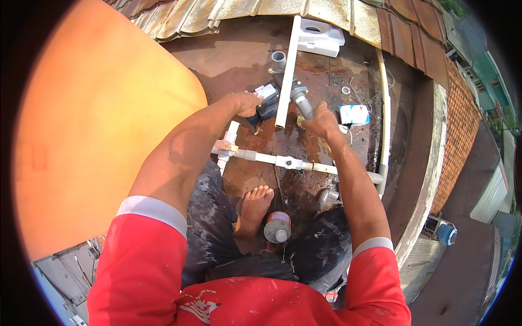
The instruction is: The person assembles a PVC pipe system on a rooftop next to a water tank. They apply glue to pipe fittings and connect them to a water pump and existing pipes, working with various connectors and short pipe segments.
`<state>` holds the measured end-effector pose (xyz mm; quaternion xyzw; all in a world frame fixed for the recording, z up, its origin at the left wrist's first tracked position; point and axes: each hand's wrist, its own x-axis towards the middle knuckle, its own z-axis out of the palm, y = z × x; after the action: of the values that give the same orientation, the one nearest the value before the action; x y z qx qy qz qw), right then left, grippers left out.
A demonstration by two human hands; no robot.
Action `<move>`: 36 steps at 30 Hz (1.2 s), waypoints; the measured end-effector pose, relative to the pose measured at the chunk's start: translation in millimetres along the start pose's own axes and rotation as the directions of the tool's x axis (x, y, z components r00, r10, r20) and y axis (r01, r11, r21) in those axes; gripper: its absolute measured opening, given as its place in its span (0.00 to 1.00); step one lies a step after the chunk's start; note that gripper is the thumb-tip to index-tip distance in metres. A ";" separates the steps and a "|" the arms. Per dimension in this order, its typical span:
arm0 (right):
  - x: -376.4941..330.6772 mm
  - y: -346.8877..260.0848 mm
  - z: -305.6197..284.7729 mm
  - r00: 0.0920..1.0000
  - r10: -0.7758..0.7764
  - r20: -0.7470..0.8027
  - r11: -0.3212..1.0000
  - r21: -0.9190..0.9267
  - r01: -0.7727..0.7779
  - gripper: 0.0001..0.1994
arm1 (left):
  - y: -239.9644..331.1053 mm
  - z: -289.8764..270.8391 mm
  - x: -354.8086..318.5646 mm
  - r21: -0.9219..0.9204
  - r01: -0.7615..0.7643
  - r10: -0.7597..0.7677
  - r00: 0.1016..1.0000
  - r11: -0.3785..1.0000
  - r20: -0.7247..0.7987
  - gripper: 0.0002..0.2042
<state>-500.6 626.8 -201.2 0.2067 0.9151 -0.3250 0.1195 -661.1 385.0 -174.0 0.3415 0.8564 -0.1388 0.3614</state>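
Red sleeves with white cuffs fill the lower edge, and just beyond them a bare foot (254, 205) is planted on the wet brown rooftop slab (239, 60), beside a small round can (277, 226) with a red band. Further out, a run of white pipe (288, 162) with joints is laid crosswise over the slab. The left hand (243, 103) is closed over a dark box-shaped tool (265, 103), fingers wrapped on its near end. The right hand (321, 120) is clamped on a grey pipe fitting (302, 103), held against the long upright white pipe (287, 70), close to that pipe's lower end. Whether the fitting is already seated cannot be told; the contact is hidden by the fingers. A fitting step is judged to be in hand: the grey piece is being joined or lined up at the white pipe. The next move is judged to call for a steady right grip and a square alignment, with the tool brought in from the left. Off to the right, a small blue-and-white packet (354, 114) and a loose grey coupling (278, 58) are seen, with an orange tank wall (103, 125) on the left.
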 end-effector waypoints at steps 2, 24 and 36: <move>-0.1 -3.1 2.1 1.000 0.011 0.012 0.999 -0.045 -0.011 0.33 | -6.2 3.8 1.6 -0.022 -0.018 0.017 1.000 1.000 -0.018 0.38; 2.5 -23.5 -6.7 0.997 -0.054 0.048 0.967 -0.246 0.064 0.39 | -30.3 -20.8 -25.7 -0.133 0.078 -0.107 0.967 0.988 -0.231 0.41; 8.4 -1.3 -15.8 0.988 0.002 0.153 0.995 0.099 -0.017 0.36 | -35.8 -62.1 -41.0 -0.556 0.042 -0.295 0.879 0.830 -0.374 0.37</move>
<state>-510.0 638.6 -191.5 0.1912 0.8849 -0.3845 0.1802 -697.5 369.1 -101.5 0.1710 0.9475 0.1536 0.2222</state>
